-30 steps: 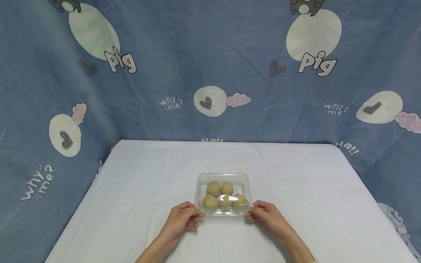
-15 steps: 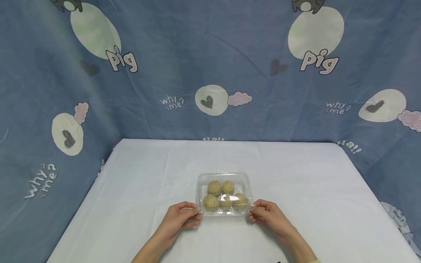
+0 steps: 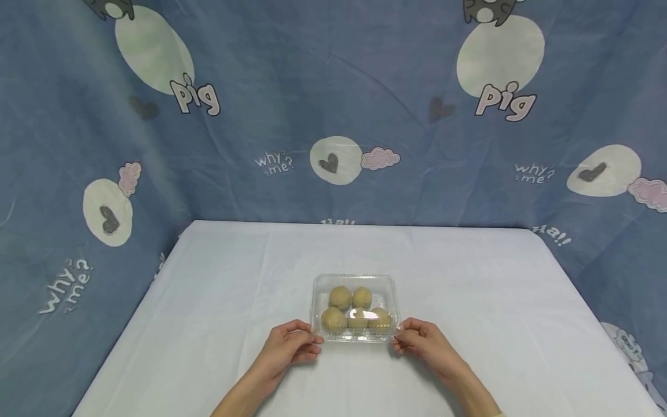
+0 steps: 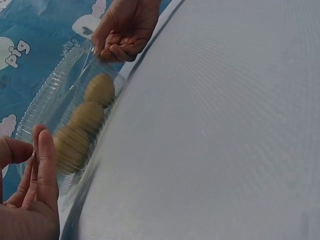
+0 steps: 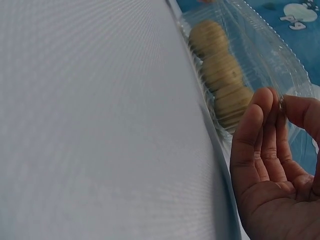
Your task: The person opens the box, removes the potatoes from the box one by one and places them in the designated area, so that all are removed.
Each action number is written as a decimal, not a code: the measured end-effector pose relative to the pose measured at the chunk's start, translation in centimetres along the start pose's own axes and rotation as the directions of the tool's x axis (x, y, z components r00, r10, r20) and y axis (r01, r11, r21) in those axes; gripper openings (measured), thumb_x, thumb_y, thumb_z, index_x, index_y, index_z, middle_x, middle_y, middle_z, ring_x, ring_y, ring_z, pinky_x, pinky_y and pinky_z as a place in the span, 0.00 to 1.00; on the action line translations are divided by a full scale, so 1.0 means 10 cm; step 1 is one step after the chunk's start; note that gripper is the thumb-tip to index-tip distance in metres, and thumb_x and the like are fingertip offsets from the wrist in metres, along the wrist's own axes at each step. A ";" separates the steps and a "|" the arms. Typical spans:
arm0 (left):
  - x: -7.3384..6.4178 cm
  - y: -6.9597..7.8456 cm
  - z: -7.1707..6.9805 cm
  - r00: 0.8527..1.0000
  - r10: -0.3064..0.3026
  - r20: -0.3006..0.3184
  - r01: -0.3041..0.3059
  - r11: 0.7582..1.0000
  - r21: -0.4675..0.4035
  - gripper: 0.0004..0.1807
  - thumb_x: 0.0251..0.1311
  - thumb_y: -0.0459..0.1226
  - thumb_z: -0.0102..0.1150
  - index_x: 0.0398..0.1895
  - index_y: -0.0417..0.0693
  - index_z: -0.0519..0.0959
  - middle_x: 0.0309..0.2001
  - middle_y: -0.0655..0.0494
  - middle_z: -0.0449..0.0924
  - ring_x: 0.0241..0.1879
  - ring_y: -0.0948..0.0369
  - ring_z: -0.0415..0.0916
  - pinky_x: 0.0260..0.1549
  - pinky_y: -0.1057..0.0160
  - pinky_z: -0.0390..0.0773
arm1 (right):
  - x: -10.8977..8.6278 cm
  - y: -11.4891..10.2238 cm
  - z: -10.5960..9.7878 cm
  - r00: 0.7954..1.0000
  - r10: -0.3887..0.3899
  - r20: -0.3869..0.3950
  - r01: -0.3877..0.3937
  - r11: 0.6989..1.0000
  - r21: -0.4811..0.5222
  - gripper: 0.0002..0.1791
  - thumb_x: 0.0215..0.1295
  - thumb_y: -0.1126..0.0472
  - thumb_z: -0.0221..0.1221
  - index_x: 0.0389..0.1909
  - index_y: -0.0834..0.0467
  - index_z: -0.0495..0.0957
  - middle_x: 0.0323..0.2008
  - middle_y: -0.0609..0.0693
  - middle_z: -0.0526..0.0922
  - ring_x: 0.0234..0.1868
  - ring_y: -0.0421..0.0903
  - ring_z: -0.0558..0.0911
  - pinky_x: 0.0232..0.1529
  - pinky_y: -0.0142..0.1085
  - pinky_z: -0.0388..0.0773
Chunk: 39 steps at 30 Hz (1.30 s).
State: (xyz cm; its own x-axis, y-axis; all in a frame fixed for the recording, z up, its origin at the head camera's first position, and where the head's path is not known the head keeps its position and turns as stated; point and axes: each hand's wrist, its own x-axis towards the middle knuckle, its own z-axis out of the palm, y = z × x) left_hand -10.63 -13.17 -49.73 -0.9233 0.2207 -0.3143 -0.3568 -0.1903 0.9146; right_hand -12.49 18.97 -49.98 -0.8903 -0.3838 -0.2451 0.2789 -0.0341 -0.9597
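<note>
On the white table (image 3: 469, 272), clear plastic box (image 3: 383, 289) with five round tan balls (image 3: 359, 322) inside, three near, two behind. Left hand (image 3: 285, 349) pinches its near left corner, right hand (image 3: 426, 348) its near right; printed blue cloth (image 3: 250, 104) beyond.

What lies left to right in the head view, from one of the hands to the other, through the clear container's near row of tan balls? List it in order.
Left hand → left near-row ball → middle near-row ball → right near-row ball → right hand.

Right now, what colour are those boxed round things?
The round things are yellowish tan, clearest in the head view.
</note>
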 end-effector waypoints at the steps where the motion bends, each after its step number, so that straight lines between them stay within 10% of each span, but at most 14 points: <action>1: 0.01 0.00 0.01 1.000 0.005 -0.006 -0.005 1.000 0.012 0.09 0.60 0.28 0.59 0.42 0.33 0.73 0.35 0.43 0.85 0.29 0.61 0.81 0.32 0.65 0.85 | 0.00 0.00 0.00 1.000 -0.001 -0.001 0.001 1.000 -0.001 0.06 0.66 0.65 0.59 0.35 0.65 0.73 0.32 0.54 0.83 0.33 0.43 0.81 0.38 0.34 0.84; 14: 0.05 -0.06 0.12 0.988 0.055 -0.142 -0.043 0.995 0.091 0.04 0.57 0.26 0.52 0.31 0.42 0.74 0.27 0.49 0.84 0.18 0.68 0.64 0.17 0.75 0.66 | -0.01 0.00 -0.01 1.000 0.002 0.005 -0.002 1.000 0.002 0.06 0.67 0.65 0.59 0.37 0.65 0.73 0.32 0.54 0.82 0.33 0.43 0.81 0.38 0.33 0.83; 39: 0.03 -0.09 0.11 0.996 0.034 -0.084 -0.033 0.999 0.014 0.03 0.59 0.28 0.53 0.31 0.43 0.71 0.32 0.49 0.82 0.18 0.68 0.61 0.17 0.73 0.66 | -0.04 -0.03 0.00 1.000 0.018 0.005 -0.018 1.000 -0.024 0.07 0.67 0.65 0.58 0.36 0.65 0.73 0.31 0.53 0.82 0.33 0.43 0.80 0.37 0.34 0.83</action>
State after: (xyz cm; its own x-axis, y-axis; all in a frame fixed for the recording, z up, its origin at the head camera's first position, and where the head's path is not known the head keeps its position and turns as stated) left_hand -10.45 -11.91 -50.40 -0.9437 0.1328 -0.3031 -0.3240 -0.1844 0.9279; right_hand -12.24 19.11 -49.63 -0.8835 -0.3887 -0.2614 0.2856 -0.0049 -0.9583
